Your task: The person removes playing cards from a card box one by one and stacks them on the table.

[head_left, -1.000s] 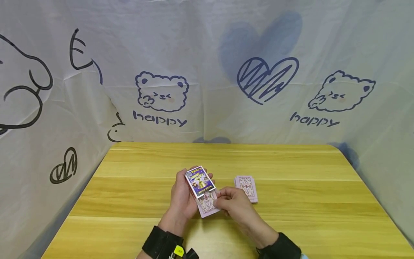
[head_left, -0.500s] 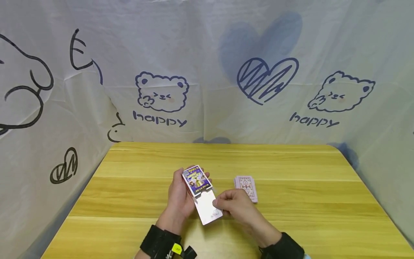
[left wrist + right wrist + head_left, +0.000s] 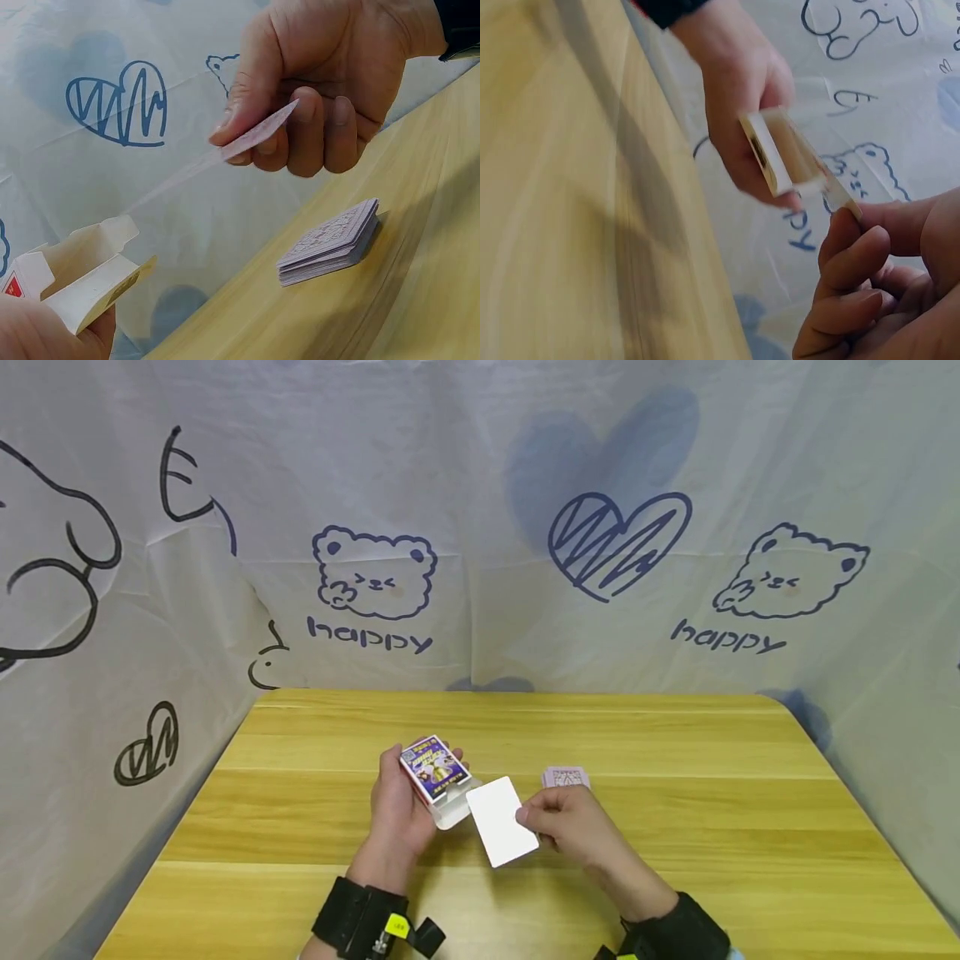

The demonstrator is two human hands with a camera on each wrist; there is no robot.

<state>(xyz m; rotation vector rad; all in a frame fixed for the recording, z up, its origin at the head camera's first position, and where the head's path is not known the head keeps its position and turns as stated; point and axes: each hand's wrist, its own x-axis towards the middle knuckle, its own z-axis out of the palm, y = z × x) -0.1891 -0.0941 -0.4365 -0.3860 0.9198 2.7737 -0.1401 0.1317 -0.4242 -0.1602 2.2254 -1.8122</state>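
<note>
My left hand [image 3: 400,806] holds a purple-and-yellow playing card box [image 3: 435,768], its open end and flap turned toward my right hand. In both wrist views no cards show inside the box [image 3: 90,266]. My right hand [image 3: 573,822] pinches a playing card [image 3: 501,822] between thumb and fingers, its blank white face up in the head view. The card is just outside the box's mouth, to the right of it. Behind the right hand, a stack of playing cards [image 3: 330,236] with patterned backs lies on the table, partly covered by that hand in the head view.
The wooden table [image 3: 300,827] reaches back to a white cloth backdrop [image 3: 495,635] with drawn hearts and bears. The cloth also hangs along the left and right sides. Black bands [image 3: 360,914] wrap both wrists.
The card, at first partly inside the box with its patterned back showing, has come out and now shows white. The left hand with the box has moved left, the right hand slightly right.
</note>
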